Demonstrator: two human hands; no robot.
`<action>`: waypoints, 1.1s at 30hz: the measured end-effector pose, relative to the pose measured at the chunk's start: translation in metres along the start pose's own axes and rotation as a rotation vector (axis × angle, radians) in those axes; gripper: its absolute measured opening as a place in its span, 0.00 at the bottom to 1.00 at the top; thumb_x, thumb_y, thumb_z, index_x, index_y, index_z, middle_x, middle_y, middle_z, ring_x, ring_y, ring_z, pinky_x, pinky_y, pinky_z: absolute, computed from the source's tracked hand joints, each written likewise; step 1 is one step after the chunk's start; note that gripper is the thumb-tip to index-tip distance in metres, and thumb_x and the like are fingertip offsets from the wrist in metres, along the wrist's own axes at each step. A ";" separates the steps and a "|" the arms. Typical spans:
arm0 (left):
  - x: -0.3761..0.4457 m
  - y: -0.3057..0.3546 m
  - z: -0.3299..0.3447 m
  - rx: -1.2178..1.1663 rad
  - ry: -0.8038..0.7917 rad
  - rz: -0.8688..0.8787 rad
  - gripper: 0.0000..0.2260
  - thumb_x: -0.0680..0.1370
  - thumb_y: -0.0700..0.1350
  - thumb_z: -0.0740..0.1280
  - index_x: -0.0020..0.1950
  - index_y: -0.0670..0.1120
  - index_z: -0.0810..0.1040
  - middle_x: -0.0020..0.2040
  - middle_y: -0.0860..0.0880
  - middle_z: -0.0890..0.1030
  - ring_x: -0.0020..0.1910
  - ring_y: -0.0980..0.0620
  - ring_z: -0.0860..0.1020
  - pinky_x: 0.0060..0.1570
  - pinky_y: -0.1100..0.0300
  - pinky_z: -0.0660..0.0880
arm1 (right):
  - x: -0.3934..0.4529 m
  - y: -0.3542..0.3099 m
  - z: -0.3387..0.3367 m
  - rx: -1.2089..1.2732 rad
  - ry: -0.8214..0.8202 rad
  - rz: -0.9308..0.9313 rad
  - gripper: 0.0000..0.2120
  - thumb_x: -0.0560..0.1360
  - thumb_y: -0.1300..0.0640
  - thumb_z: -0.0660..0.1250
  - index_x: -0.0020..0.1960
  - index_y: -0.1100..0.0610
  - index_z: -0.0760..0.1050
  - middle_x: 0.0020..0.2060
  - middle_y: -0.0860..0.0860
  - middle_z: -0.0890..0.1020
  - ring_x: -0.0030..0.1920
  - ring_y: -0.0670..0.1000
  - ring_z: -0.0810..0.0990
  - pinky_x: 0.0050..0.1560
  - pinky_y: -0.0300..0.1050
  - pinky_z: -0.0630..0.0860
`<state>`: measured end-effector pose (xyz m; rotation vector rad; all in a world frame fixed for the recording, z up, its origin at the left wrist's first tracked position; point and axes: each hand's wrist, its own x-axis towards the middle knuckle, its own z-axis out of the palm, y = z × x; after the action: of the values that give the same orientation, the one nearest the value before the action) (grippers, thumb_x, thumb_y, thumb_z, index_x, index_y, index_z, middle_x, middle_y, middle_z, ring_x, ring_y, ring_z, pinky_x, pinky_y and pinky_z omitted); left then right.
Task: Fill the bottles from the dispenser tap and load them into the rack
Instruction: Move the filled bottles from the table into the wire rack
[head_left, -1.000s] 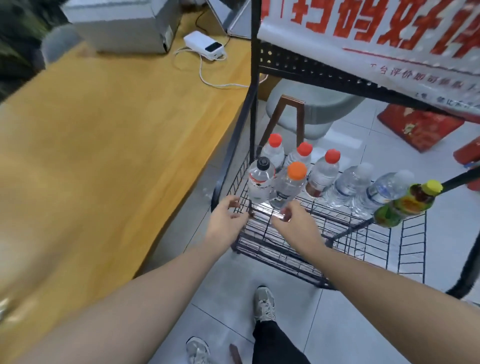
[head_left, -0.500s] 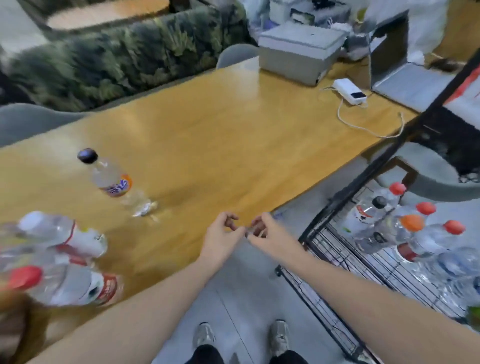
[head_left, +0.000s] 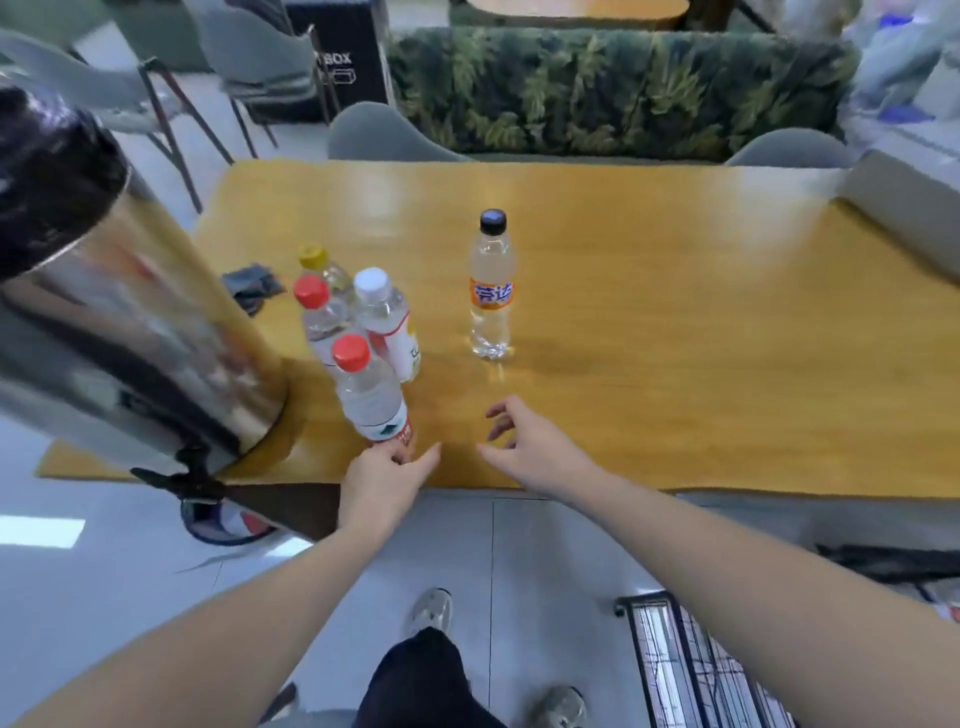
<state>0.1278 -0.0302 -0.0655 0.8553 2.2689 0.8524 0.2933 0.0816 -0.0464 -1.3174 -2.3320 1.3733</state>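
A steel dispenser (head_left: 130, 312) with a black lid stands on the wooden table's left end, its black tap (head_left: 189, 480) hanging over the front edge. Beside it cluster several clear bottles: a near red-capped one (head_left: 370, 397), another red-capped one (head_left: 317, 317), a white-capped one (head_left: 387, 322) and a yellow-capped one (head_left: 317, 260). A black-capped bottle with an orange label (head_left: 491, 291) stands apart to the right. My left hand (head_left: 384, 480) reaches the near red-capped bottle's base, fingertips touching it, thumb out. My right hand (head_left: 535, 449) hovers over the table edge, fingers loosely spread, holding nothing.
The black wire rack's corner (head_left: 670, 660) shows at the bottom right on the tiled floor. A grey box (head_left: 904, 218) sits at the table's right end and a dark cloth (head_left: 254, 286) lies behind the bottles. Grey chairs (head_left: 379, 137) line the far side.
The view has swung left from the rack to the table and dispenser. Both hands moved from the rack to the table edge; my left hand now touches the near red-capped bottle.
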 end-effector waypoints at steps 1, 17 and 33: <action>0.000 -0.006 -0.006 -0.003 0.018 -0.012 0.23 0.73 0.62 0.72 0.31 0.45 0.72 0.28 0.51 0.74 0.33 0.49 0.73 0.35 0.55 0.69 | 0.007 -0.007 0.003 -0.014 -0.015 -0.015 0.18 0.76 0.49 0.69 0.62 0.49 0.67 0.51 0.45 0.77 0.47 0.50 0.78 0.39 0.42 0.72; 0.042 -0.002 -0.043 -0.194 0.150 0.098 0.21 0.67 0.54 0.81 0.52 0.54 0.72 0.42 0.59 0.79 0.43 0.73 0.75 0.36 0.75 0.69 | 0.084 -0.067 0.035 -0.052 -0.095 -0.067 0.18 0.78 0.54 0.66 0.66 0.49 0.67 0.53 0.45 0.78 0.42 0.48 0.78 0.43 0.44 0.74; 0.049 -0.052 -0.083 -0.333 0.376 0.023 0.24 0.64 0.53 0.79 0.54 0.53 0.72 0.48 0.54 0.80 0.49 0.53 0.80 0.48 0.50 0.78 | 0.099 -0.117 0.074 0.058 0.026 -0.042 0.37 0.69 0.45 0.77 0.72 0.49 0.65 0.63 0.45 0.79 0.62 0.49 0.78 0.51 0.40 0.71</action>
<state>0.0209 -0.0554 -0.0636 0.6078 2.3274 1.4550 0.1237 0.0828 -0.0296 -1.2557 -2.2714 1.3920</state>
